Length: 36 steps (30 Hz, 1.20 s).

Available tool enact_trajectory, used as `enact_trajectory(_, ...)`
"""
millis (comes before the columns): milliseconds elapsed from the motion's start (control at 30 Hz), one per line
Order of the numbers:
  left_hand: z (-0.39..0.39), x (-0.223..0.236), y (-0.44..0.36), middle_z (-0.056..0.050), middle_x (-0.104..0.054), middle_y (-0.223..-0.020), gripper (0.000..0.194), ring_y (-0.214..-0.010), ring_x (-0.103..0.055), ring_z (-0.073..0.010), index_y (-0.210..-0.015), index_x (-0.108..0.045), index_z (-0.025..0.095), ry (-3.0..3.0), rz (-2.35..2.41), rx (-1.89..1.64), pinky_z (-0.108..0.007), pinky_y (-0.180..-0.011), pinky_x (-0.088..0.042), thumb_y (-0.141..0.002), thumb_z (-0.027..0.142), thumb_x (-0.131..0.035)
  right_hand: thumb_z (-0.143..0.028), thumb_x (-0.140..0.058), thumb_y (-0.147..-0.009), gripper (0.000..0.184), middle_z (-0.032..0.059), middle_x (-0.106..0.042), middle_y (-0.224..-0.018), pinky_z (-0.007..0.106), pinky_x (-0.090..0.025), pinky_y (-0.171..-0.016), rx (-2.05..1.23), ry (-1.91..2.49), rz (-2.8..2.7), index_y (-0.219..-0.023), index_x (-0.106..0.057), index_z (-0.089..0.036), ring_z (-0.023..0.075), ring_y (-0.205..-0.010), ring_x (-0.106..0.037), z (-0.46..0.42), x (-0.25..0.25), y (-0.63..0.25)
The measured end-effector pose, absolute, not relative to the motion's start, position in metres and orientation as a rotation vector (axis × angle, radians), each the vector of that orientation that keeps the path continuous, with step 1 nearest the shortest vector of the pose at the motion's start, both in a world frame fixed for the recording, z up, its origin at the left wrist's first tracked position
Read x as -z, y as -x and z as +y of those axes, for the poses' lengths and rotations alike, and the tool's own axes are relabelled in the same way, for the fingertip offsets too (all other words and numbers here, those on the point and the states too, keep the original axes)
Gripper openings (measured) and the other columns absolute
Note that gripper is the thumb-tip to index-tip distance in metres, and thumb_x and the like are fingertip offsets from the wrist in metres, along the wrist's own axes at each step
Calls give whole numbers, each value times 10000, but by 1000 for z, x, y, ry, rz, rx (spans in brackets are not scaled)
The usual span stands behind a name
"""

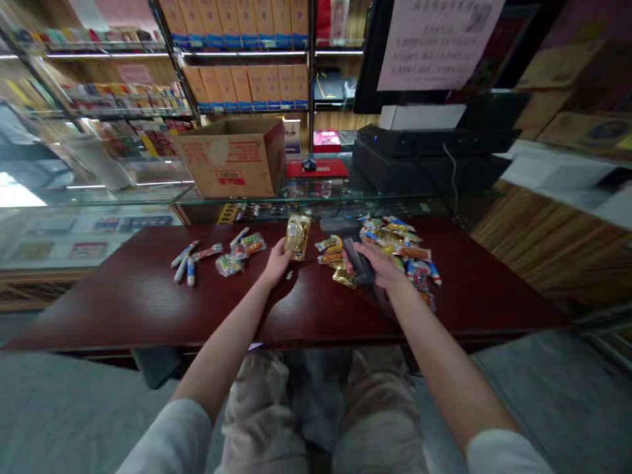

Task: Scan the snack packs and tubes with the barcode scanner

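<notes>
My left hand (278, 260) grips a gold snack packet (297, 236) by its lower edge and holds it upright over the dark red table (123, 296). My right hand (380, 264) is wrapped round a dark grey handheld scanner (356, 258) whose head points toward the packet. Right of the scanner lies a pile of several colourful snack packets (399, 247), touching my right hand. A smaller group of packets and sticks (217, 253) lies to the left of my left hand.
Beyond the table stands a glass counter with a cardboard box (232, 158), a red box (316, 168) and a black printer or register (429, 151). Shelves of orange boxes (247, 82) fill the back wall. My knees are under the table's near edge.
</notes>
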<state>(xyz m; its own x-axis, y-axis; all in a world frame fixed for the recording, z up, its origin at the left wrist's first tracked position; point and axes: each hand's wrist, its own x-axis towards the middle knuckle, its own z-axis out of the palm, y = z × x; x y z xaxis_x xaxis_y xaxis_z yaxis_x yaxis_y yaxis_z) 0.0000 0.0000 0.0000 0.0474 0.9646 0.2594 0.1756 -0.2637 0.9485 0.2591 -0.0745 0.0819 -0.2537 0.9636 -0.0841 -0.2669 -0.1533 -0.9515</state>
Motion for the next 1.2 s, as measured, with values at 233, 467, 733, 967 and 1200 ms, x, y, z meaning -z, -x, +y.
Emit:
enact_trajectory(233,-5,-9,7,-74,-724,-1129,480,-1016,-669,-218,-1230,-627,137,-1823,1429,-1226,-351,-971,-497,-756,146,-549,-462,-778,-671,414,-87,-507,-589,192,-306,-361,-1650,943,-1169,-852,-502,-212,47,-386,-395,-69,-55,-233)
enact_trajectory(467,-17,-23,19,-73,-752,-1131,421,-1013,-702,-234,-1200,-699,137,-1997,1427,-1083,-342,-957,-518,-800,207,-589,-438,-776,-687,397,-89,-496,-562,194,-290,-363,-1642,934,-1203,-845,-492,-211,51,-374,-391,-79,-52,-235)
enact_trajectory(733,-24,-27,19,-83,-745,-1173,446,-1068,-700,-243,-1228,-701,122,-2023,1386,-1047,-344,-983,-519,-800,169,-584,-424,-762,-695,389,-94,-483,-552,194,-267,-357,-1628,976,-1257,-839,-467,-214,47,-372,-381,-84,-51,-231)
enact_trajectory(967,-19,-27,20,-90,-741,-1184,446,-1085,-696,-248,-1219,-704,113,-1985,1437,-1057,-352,-1007,-510,-790,152,-593,-406,-739,-691,362,-96,-483,-536,195,-251,-356,-1640,1020,-1290,-833,-469,-211,48,-365,-381,-81,-48,-233)
enact_trajectory(1200,-16,-25,22,-112,-739,-1180,464,-1071,-698,-255,-1212,-702,77,-1918,1475,-1091,-353,-996,-514,-768,149,-589,-397,-738,-683,372,-101,-486,-540,189,-246,-362,-1691,1003,-1295,-897,-508,-198,43,-368,-373,-82,-49,-234)
